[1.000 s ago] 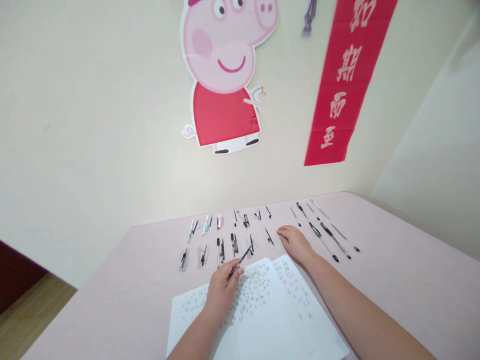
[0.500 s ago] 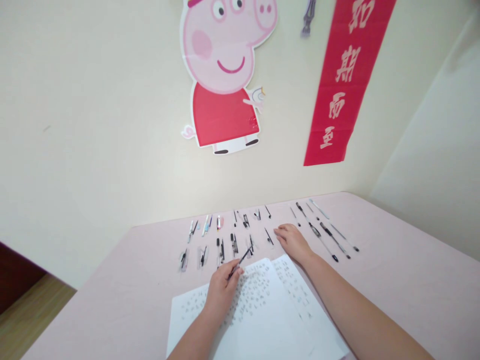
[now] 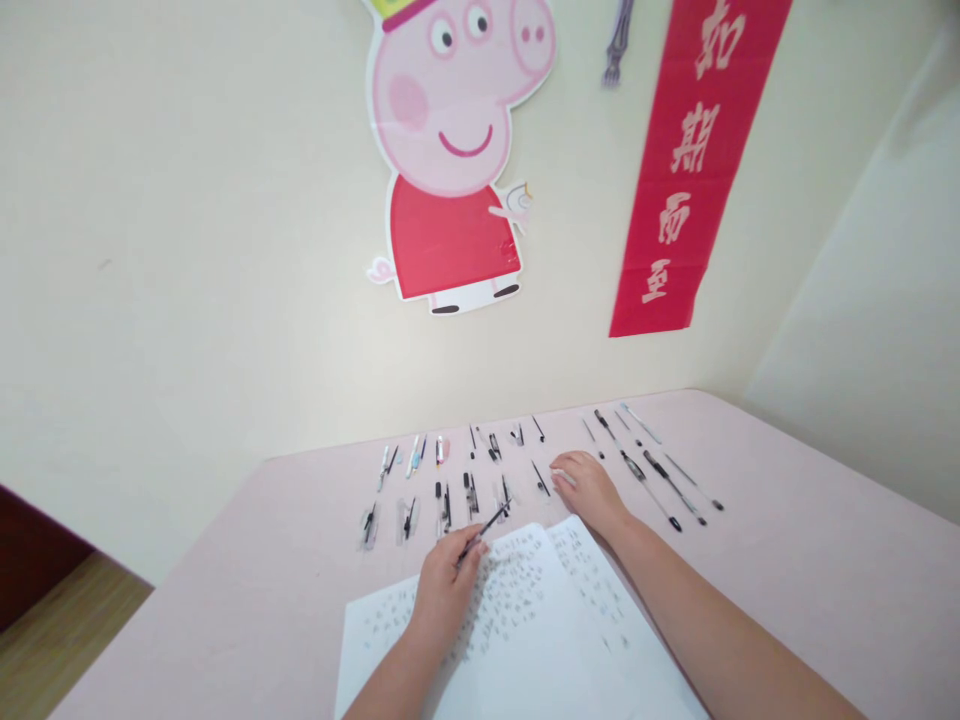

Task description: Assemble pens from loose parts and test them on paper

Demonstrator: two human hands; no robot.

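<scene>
My left hand is closed around a slim dark pen, over the upper part of a white sheet of paper covered with rows of small handwriting. The pen points up and to the right, toward a small group of pen parts. Beyond the paper's top right corner is my right hand, its fingers curled in. A small pale sliver shows at those fingertips, too small to name. Just left of them lies a thin black refill on the pink tabletop.
Two rows of pens and pen parts lie across the table. To the right are several long black and clear pens. A second written sheet sits beside the first. Behind stands a wall with a pig cutout and a red banner.
The view has tipped up slightly, so everything sits a little lower. My right fingers have curled in more, and a pale sliver shows at them. My left hand keeps the pen.
</scene>
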